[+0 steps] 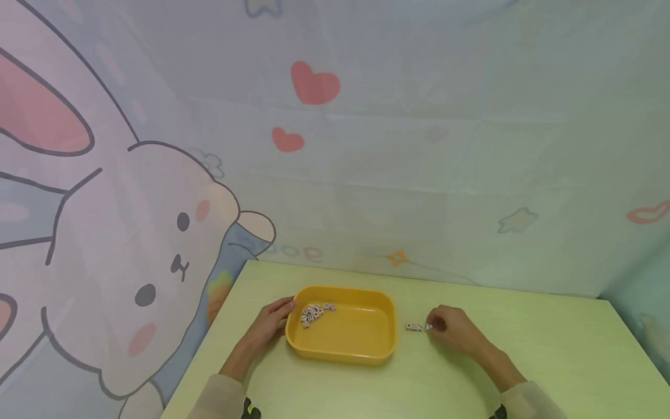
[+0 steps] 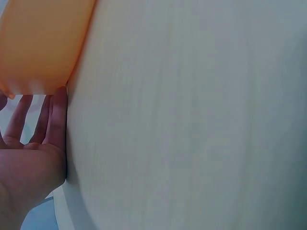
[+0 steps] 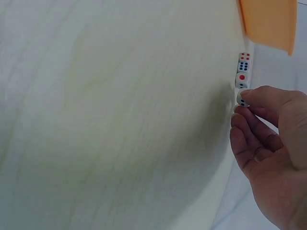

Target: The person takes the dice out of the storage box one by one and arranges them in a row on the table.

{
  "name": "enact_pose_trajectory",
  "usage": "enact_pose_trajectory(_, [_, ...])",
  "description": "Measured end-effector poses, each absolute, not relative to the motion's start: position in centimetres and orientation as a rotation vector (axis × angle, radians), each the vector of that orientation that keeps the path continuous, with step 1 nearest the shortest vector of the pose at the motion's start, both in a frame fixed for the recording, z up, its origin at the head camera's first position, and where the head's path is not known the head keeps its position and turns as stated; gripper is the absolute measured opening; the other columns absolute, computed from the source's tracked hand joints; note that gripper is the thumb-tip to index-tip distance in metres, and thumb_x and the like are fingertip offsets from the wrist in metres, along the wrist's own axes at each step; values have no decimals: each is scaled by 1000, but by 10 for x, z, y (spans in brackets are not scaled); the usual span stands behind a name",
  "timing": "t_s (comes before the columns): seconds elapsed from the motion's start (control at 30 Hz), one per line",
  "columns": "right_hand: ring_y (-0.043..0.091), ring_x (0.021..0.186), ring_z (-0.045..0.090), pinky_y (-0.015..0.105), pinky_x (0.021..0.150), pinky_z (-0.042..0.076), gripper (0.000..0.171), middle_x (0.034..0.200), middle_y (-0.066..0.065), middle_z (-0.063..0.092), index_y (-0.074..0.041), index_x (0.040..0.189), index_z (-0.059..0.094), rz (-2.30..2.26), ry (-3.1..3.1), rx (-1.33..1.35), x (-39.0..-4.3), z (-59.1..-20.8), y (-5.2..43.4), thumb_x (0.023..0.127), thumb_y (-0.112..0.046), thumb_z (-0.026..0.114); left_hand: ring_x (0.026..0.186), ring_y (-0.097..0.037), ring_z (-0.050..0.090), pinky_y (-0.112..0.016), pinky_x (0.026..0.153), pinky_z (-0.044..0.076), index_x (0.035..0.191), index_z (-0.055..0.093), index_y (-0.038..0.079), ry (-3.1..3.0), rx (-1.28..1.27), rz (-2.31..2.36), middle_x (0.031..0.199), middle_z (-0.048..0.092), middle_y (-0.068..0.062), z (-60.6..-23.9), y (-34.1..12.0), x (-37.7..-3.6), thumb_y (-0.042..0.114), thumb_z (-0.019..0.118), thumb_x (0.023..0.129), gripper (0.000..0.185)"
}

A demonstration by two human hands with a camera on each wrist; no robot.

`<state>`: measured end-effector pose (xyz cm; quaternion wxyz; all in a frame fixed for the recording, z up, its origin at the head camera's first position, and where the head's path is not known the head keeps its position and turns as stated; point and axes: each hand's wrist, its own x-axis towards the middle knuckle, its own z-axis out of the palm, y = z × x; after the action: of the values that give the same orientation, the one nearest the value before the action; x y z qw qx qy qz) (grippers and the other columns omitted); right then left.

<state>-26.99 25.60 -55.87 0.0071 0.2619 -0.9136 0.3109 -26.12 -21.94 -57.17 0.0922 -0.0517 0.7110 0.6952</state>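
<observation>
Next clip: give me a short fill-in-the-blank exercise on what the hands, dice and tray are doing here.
1. The heap of dice lies inside the ____ tray.
2. The right hand pinches a single ____ at the end of the short row of dice on the table.
3. The left hand touches the tray's ____ end.

Missing words: yellow; die; left

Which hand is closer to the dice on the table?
Right. The right hand pinches one die in the dice row; the left hand rests against the tray on its far side.
</observation>
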Motion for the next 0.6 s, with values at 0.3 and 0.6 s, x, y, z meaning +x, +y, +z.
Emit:
enact_pose_trajectory(0.3, [7,81,60,27,71,56,11,89,-5,65,-7,97,76,936,-2856,824,-272,-565,252,90,0,80,126,-28,61,-36,92,60,152,54,0,2090,-155,2076,144,62,-18,-574,-220,-262,39,65,107,61])
enact_pose_trajectory(0.6, [11,84,60,28,73,56,14,93,-2,67,-3,102,76,926,-2829,828,-269,-559,250,89,0,80,131,-33,59,-36,94,60,153,52,-2,2109,-128,2051,147,59,-22,-572,-219,-260,38,64,108,62])
